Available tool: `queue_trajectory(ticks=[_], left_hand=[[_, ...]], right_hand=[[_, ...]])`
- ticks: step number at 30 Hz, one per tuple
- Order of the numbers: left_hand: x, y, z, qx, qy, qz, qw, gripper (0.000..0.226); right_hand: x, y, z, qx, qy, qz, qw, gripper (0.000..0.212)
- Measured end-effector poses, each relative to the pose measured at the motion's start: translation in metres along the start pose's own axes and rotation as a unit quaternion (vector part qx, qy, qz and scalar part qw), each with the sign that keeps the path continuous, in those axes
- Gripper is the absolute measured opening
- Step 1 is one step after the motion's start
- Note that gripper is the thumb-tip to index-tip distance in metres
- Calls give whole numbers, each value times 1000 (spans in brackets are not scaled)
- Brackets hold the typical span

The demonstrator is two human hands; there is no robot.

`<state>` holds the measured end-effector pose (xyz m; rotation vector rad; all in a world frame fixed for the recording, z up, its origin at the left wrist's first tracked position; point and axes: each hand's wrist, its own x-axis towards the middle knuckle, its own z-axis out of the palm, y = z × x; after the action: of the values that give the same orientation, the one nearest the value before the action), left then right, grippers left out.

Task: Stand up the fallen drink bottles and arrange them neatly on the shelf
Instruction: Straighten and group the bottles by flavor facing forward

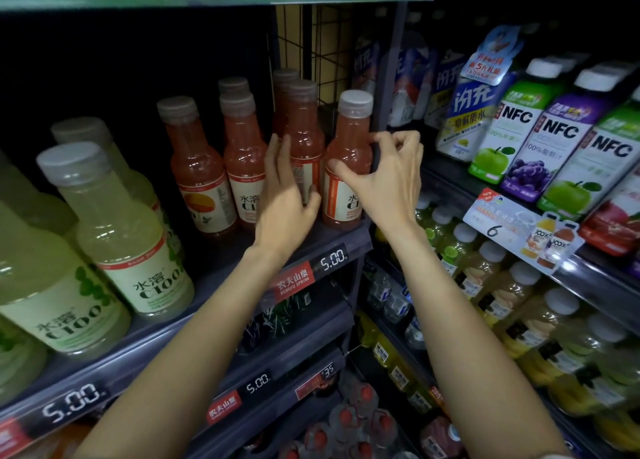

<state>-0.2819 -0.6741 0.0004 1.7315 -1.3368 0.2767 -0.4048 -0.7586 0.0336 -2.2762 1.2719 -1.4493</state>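
Presently on the shelf, right end: one pink drink bottle, upright, grey cap, white and orange label, standing at the front edge beside the wire grid divider. Right hand: thumb pressed on the bottle's shoulder above the label, fingers curled round its far side, so the hand is closed on the bottle. Left hand: fingers straight and spread, loose, palm against the side of the neighbouring pink bottle, thumb at its label; whether it grips cannot be told.

Same shelf, leftward: further pink bottles, all upright, in short rows running back into shadow. Then pale green C100 bottles, upright, grey caps, white labels with green print, nearest the camera at far left.

Shelf edge: price strip with a red tag and "5.00".

Adjoining bay, right: NFC juice cartons with green apple and purple grape fronts, and blue-and-white electrolyte drink cartons behind them. Below those, yellow and green juice bottles with white caps. Lower shelves under the arms: dark bottles, indistinct.
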Motion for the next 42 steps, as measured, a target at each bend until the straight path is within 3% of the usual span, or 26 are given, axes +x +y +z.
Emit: queue_trajectory(ticks=[5,8,16,18,21,23,25,28,31,35,38,40,42], left_hand=[[22,-2,12,-120,-83,-90,985,102],[22,0,16,-168,-100,-152,969,101],[4,-7,16,28,15,-35,999,65],[14,-9,17,-28,-7,-70,997,60],[27,-11,17,-193,-61,-136,970,55],[30,-13,19,-232,-74,-133,961,65],[31,-15,21,-205,-73,-140,966,82],[32,-12,31,-138,-33,-157,977,79],[35,-10,39,-206,4,-180,962,74],[25,-10,31,-328,-52,-183,925,72],[29,-17,24,-271,-81,-165,945,83],[33,-19,21,-208,-90,-157,961,78],[33,-17,23,-216,-71,-175,958,75]], right_hand=[[-1,1,-1,12,-14,-1,1000,65],[-1,2,-1,19,-17,-6,1000,65],[1,1,1,44,-14,-6,999,64],[1,1,2,51,-6,-11,999,63],[0,2,2,54,-5,-14,998,62],[1,5,1,40,-13,-15,999,62],[4,5,1,24,-12,-26,999,64],[7,4,2,-1,0,-42,999,63],[7,2,3,-32,13,-51,998,65],[7,4,1,-49,15,-64,997,64],[7,4,1,-38,7,-61,997,63],[6,4,2,-31,8,-59,998,63],[5,4,3,-32,9,-59,998,64]])
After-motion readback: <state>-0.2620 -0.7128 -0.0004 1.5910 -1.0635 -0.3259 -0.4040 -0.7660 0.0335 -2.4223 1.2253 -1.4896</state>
